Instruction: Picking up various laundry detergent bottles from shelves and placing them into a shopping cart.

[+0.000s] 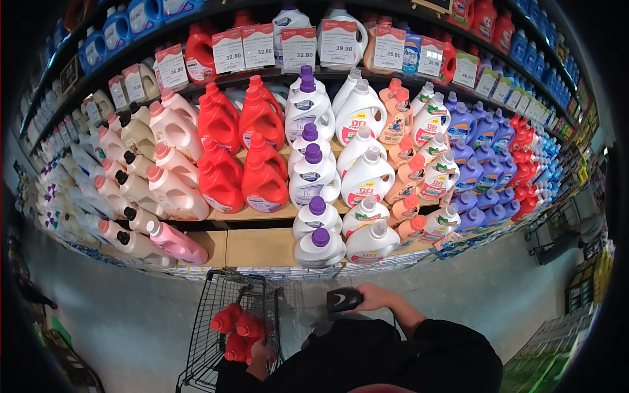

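My right hand (376,297) holds a dark handheld barcode scanner (344,299) in front of my body, its head towards the left. My left hand (260,351) is at the right side of a black wire shopping cart (201,324), beside the red bottles in it; whether its fingers grip anything is unclear. Several red detergent bottles (227,317) with red caps lie in the cart. Beyond the cart, stepped shelves hold red jugs (265,189), white jugs with purple caps (319,248), white jugs with clear caps (373,243) and a pink bottle (179,243).
Price cards (339,43) line the upper shelf edge. Purple-blue bottles (469,174) stand at the right, cream bottles with black caps (142,194) at the left. A person with a cart (540,233) is at far right. Stacked goods (550,344) border the floor at lower right.
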Motion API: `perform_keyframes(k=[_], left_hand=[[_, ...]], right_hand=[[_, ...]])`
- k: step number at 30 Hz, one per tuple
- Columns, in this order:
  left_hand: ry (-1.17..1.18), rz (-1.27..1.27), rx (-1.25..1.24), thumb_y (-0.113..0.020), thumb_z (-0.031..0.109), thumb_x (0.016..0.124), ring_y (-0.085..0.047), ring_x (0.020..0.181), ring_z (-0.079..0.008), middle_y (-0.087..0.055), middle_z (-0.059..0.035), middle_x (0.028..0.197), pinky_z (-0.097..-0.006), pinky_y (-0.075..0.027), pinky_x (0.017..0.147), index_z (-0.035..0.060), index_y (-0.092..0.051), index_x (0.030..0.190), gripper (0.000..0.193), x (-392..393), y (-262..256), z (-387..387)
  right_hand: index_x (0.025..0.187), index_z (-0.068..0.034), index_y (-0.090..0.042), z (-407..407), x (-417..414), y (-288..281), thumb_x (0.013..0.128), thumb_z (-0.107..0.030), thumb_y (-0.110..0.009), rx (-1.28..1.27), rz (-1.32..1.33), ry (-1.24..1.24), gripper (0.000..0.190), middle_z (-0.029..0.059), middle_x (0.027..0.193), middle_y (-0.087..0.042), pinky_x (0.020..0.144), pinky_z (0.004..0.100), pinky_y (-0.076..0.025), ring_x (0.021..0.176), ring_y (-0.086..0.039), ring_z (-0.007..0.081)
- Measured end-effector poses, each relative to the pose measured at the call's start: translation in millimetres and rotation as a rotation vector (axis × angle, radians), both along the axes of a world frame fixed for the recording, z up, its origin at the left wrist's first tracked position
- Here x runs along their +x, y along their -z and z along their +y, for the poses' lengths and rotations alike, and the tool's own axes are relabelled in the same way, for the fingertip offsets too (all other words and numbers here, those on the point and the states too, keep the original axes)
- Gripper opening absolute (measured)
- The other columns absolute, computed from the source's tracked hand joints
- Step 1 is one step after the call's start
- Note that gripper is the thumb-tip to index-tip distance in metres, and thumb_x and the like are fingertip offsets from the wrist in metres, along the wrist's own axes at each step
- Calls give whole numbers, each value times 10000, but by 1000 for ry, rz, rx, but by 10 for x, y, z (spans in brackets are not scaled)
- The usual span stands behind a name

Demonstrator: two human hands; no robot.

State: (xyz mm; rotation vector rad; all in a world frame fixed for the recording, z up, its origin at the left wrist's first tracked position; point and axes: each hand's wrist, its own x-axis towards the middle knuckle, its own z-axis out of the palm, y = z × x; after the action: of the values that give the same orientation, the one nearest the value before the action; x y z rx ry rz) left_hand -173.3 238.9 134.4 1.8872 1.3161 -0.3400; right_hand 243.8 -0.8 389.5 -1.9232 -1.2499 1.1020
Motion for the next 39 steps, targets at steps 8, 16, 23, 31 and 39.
perform_keyframes(k=[8, 16, 23, 31, 39], left_hand=[[-12, -74, -7, -610, 332, 841, -707, 883, -364, -723, -179, 881, -462, -541, 773, 173, -728, 1115, 338, 62, 347, -176], [70, -34, 1, -641, 364, 847, -709, 895, -354, -722, -180, 880, -442, -542, 767, 149, -732, 1102, 345, 387, 273, -556], [167, 124, 27, -687, 305, 802, -681, 1008, -390, -707, -219, 1014, -462, -536, 823, 141, -602, 1303, 534, 702, 111, -985], [209, 210, 58, -715, 279, 753, -664, 1072, -386, -676, -242, 1127, -463, -536, 862, 137, -363, 1492, 832, 1284, 185, -1430], [157, 374, 42, -727, 267, 724, -650, 1116, -379, -649, -258, 1195, -460, -533, 892, 131, -174, 1578, 1027, 1401, 125, -2114]], right_hand=[[895, -25, -707, -14, -223, -182, 746, -353, -841, 19, 23, -52, 385, 104, 735, -682, 692, 348, -507, 680, -626, 192], [882, -30, -706, -438, 86, -126, 748, -354, -838, -42, -27, -7, 374, 109, 739, -690, 685, 353, -516, 684, -651, 226], [893, -38, -706, -1232, 666, -65, 727, -333, -839, 56, -13, 92, 363, 154, 777, -692, 713, 384, -520, 734, -674, 284], [972, -67, -716, -2060, 1235, -237, 728, -297, -826, 49, 56, 180, 353, 151, 841, -715, 760, 394, -525, 792, -690, 291], [961, -109, -731, -2562, 1593, 425, 676, -382, -835, 12, 37, 96, 408, 162, 894, -717, 787, 414, -533, 864, -689, 353]])
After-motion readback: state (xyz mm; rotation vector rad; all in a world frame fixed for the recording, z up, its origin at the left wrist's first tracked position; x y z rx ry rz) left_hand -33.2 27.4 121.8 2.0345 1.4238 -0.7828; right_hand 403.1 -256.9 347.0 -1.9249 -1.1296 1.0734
